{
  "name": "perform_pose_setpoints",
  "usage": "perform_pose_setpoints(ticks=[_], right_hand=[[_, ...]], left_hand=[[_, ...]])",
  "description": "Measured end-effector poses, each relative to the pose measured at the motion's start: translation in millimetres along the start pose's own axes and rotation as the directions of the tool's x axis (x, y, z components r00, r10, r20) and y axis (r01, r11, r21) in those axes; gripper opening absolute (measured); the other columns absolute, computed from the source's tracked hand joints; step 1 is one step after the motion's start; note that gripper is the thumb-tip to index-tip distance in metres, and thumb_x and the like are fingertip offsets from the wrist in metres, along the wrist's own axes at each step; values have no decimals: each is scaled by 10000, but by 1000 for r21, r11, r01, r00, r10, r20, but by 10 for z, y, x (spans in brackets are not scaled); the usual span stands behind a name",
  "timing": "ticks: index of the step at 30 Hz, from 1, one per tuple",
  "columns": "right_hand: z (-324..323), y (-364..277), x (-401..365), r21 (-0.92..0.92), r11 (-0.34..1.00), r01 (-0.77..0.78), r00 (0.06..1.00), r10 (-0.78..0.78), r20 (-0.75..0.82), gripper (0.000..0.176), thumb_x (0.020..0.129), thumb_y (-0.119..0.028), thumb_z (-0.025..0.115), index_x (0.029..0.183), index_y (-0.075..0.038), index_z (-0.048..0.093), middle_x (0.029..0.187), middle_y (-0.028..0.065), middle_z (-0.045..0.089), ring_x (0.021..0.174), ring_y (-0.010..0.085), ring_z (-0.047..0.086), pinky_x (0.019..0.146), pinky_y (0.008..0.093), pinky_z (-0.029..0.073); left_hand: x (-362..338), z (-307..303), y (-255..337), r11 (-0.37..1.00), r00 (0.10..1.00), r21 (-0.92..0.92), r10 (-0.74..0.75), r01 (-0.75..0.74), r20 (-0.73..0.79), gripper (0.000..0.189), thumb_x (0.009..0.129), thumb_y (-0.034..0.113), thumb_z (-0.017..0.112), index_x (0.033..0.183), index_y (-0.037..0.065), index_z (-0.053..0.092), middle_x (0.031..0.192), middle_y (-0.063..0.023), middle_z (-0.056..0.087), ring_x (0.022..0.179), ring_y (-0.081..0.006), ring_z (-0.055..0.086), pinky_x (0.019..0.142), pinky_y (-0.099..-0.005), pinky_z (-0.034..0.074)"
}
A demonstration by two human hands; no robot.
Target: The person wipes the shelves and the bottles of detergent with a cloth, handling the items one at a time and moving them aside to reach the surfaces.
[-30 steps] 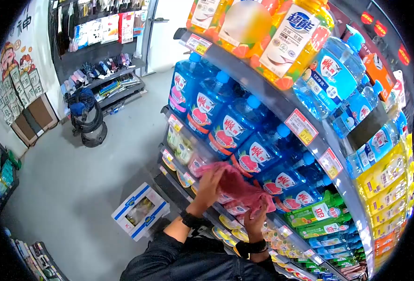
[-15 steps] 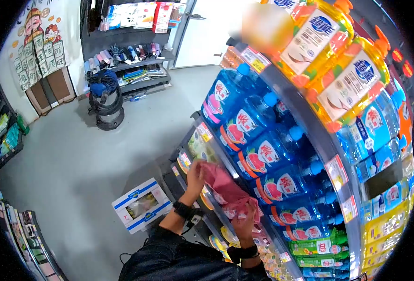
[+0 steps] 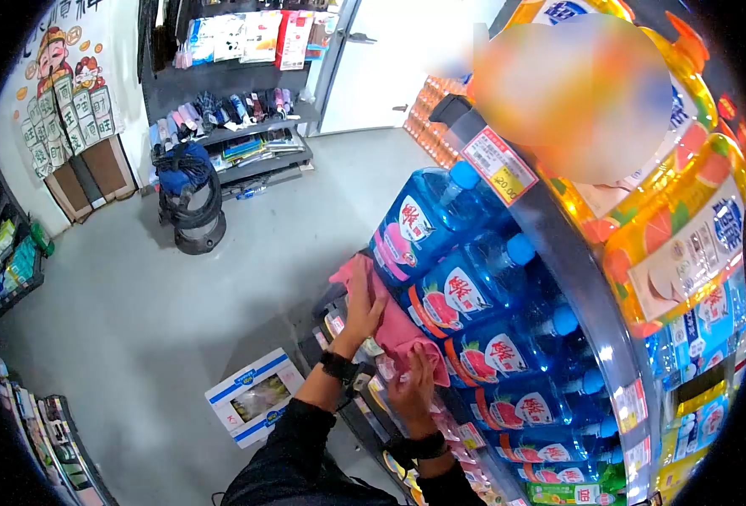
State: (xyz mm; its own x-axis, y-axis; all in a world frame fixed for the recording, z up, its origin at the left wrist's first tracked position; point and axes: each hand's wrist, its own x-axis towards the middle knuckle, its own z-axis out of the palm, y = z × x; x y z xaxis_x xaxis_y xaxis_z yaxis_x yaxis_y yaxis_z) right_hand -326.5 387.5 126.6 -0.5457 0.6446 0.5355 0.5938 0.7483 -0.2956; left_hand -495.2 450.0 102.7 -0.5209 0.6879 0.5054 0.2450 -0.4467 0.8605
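Note:
A pink cloth lies stretched along the front edge of a shelf, against the row of blue detergent bottles. My left hand is on its upper part, fingers spread and pressing it to the shelf edge near the first bottle. Lower down, my right hand holds the cloth's other end with bent fingers. Both wrists carry black bands. The front strip under the cloth is mostly hidden.
Orange bottles stand on the shelf above, with a price tag at its corner. A white and blue box is on the floor. Farther back are a black and blue vacuum cleaner and a rack.
The cloth has gone from hanging bunched between my hands to lying along the shelf edge. Both hands have moved up the shelf, and the view has come closer to the bottles.

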Motion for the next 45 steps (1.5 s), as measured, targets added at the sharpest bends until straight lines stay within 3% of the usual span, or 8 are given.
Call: perform_pose_setpoints(ticks=[5,10,15,21,28,37,41,45], right_hand=[[34,142,-230,-151,987,-62,988,82,129,460,655,-52,524,1086,7,376,1140,182,423,1020,350,425,882,450,309],[-113,233,-594,-143,989,-25,999,30,29,467,636,-37,542,1060,-8,348,1113,186,433,1037,338,405,897,502,268],[-388,452,-1368,-347,935,-72,997,78,4,476,688,-114,545,1137,-100,385,1169,143,409,1003,316,459,838,505,340],[-621,177,-1323,-305,920,-247,955,284,84,478,648,-74,504,1110,-35,391,1129,153,425,1032,310,425,871,514,304],[-335,40,-659,-140,979,-150,985,160,63,460,662,-53,501,1109,-19,399,1132,149,418,1010,359,409,872,475,315],[-340,-70,-571,17,975,-223,974,223,-32,420,665,-15,494,1077,-8,415,1083,162,447,943,328,459,846,434,345],[-465,-25,-1015,-113,972,-208,978,208,-12,421,663,-19,503,1077,-15,421,1105,156,439,942,321,464,846,441,346],[-873,-95,-1558,-172,919,-355,927,370,61,427,654,-31,518,1074,-36,434,1123,141,432,970,310,457,854,458,339]], left_hand=[[-218,208,-23,993,995,-111,-40,30,-87,640,771,93,438,1270,-47,62,1340,-200,20,1235,-300,129,994,-359,130],[-499,387,127,994,997,110,-15,23,-72,668,732,117,459,1258,-68,92,1320,-250,61,1222,-362,113,989,-386,123],[-1093,579,408,990,985,123,-89,71,146,694,706,134,496,1248,-77,117,1296,-288,81,1192,-435,115,976,-424,125],[-1309,529,466,995,950,72,45,-71,308,696,670,130,546,1227,-71,181,1265,-290,173,1161,-427,215,946,-439,220],[-754,177,393,883,950,438,28,-169,310,519,602,19,526,1105,5,400,1204,-206,329,1078,-405,305,909,-446,254],[-708,110,570,960,911,265,-32,-86,410,592,614,-60,489,1184,12,343,1248,-187,289,1118,-366,318,902,-352,314],[-1033,241,594,946,868,232,88,-226,488,573,617,-54,500,1171,-13,362,1239,-198,288,1103,-359,344,887,-353,338],[-1525,465,798,1000,836,-4,16,-16,548,542,640,-50,476,1170,-17,371,1225,-189,308,1085,-339,376,852,-341,375]])
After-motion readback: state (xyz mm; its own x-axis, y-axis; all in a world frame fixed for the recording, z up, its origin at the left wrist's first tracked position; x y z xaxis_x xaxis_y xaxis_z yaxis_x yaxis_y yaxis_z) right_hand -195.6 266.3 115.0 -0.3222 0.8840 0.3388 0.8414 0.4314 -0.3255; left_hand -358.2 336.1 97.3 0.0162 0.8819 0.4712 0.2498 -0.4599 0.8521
